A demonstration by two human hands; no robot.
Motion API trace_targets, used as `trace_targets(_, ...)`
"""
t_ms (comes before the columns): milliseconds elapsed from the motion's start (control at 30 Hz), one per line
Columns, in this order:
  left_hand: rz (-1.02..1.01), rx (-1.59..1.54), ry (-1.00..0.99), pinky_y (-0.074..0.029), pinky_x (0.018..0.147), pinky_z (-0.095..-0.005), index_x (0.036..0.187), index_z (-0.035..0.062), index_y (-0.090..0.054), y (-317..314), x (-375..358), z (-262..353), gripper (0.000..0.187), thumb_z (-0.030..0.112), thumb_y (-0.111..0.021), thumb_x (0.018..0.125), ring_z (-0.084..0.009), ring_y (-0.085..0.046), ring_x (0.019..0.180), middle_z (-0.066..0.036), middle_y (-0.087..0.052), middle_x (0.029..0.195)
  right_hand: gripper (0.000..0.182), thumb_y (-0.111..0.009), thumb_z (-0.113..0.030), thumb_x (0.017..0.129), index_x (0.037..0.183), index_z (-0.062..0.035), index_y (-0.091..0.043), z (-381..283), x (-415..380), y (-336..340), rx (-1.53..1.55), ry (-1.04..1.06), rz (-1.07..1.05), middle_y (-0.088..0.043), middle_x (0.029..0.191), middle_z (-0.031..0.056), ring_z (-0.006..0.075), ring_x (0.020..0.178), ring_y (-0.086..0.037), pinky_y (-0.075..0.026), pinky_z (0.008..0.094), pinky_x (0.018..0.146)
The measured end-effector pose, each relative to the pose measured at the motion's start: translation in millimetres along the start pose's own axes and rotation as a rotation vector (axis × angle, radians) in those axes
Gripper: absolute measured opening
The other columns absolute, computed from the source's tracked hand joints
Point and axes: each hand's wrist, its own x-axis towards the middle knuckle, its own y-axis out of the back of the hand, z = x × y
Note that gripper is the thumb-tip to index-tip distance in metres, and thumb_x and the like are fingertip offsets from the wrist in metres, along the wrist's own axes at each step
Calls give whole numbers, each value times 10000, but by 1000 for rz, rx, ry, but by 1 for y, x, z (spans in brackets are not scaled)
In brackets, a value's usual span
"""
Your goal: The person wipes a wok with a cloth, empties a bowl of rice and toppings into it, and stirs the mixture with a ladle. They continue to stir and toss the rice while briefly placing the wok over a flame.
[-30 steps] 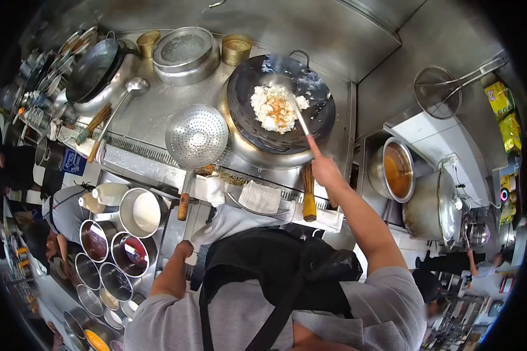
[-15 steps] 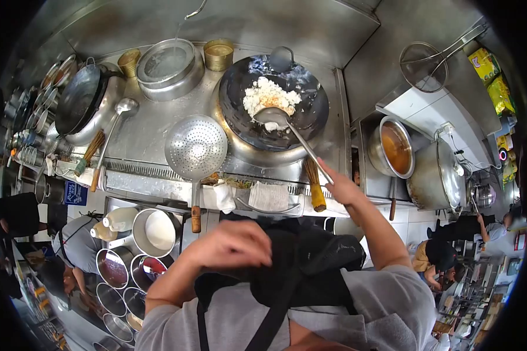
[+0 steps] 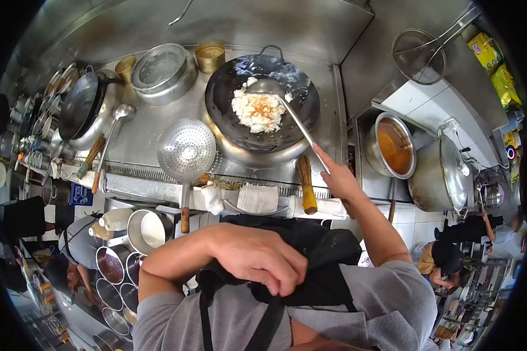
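My right hand [image 3: 338,176] is closed around the handle of a metal ladle [image 3: 298,121]. The ladle's bowl lies at the far side of the white rice [image 3: 257,111], inside a black wok [image 3: 222,96]. Brownish-orange seasoning or sauce colours the middle of the rice. In front of my chest is my left hand [image 3: 263,260], its fingers curled and pressed together against the black apron [image 3: 328,286]. Whether it grips the apron or something small is hidden. A perforated skimmer [image 3: 187,149] with a wooden handle rests left of the wok.
A bamboo brush [image 3: 307,187] and folded cloth [image 3: 257,199] lie along the front ledge. Broth fills a steel pot [image 3: 394,146] to the right, beside a big lidded pot [image 3: 442,175]. Seasoning containers [image 3: 146,229] stand at lower left. Other people work at both sides.
The ladle has moved from the near side of the rice to its far side, spreading the rice nearer. My left hand has risen closer to my chest, fingers curled. The view has shifted slightly.
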Motion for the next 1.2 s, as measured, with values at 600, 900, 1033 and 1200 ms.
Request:
trace_targets(600,103,108,-38,-492,592,-376,1041,-62,-669,-29,-36,88,255,165,-602,945,-271,-638,734,-157,-659,1036,759,-453,-37,879,1507,-387,-208,31,54,-54,151,-245,-19,-594,1120,337,474,1044,-585,-448,495,941)
trace_targets(900,1758,454,1025,-496,785,-328,1262,0,-511,-38,-255,-127,516,151,-712,812,-189,-590,923,-126,-608,1116,814,-423,-30,862,1524,-384,-107,-19,16,-8,-32,-284,41,-643,905,325,478,863,-635,-465,530,866)
trace_targets(1033,1523,994,1262,-469,872,-472,1294,-7,-431,-73,-328,-240,700,233,-784,739,-384,-571,1025,-253,-546,1201,817,-435,-27,868,1521,-396,-112,35,54,-48,-31,-88,-50,-629,984,334,468,924,-627,-460,517,908)
trace_targets(1200,1485,844,1451,-440,893,-518,1205,7,-435,-74,-299,-238,635,233,-788,728,-451,-546,1033,-266,-570,1098,785,-462,-56,879,1517,-385,-145,-11,26,5,1,-123,104,-636,1019,310,481,926,-621,-464,539,889)
